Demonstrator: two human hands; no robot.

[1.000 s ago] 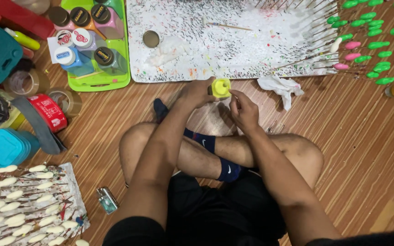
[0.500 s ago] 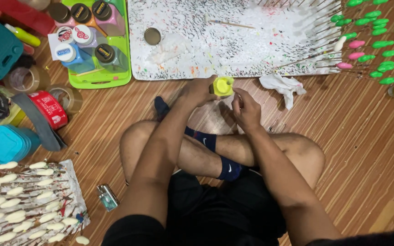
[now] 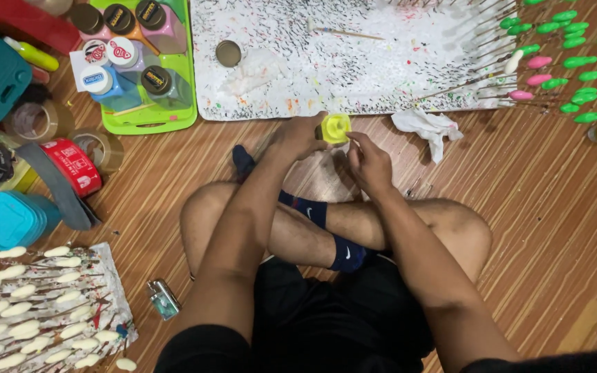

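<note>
I sit cross-legged on a wooden floor. My left hand [image 3: 300, 135] grips a small open jar of yellow paint [image 3: 335, 128] just in front of my feet. My right hand [image 3: 369, 161] is beside the jar, fingers pinched at its right edge, seemingly on a thin stick that I cannot make out clearly. A paint-spattered white sheet [image 3: 354, 62] lies just beyond the jar, with a jar lid [image 3: 228, 53] and a thin brush [image 3: 343, 32] on it.
A green tray [image 3: 148, 119] of paint bottles sits at the far left. Tape rolls [image 3: 70, 148], a teal box [image 3: 10, 219] and white pieces on sticks [image 3: 32, 311] lie left. Green and pink pieces on sticks [image 3: 561, 55] and a white rag [image 3: 428, 127] lie right.
Both hands and the yellow jar stay nearly where they were; the right hand has shifted slightly closer to the jar's rim.
</note>
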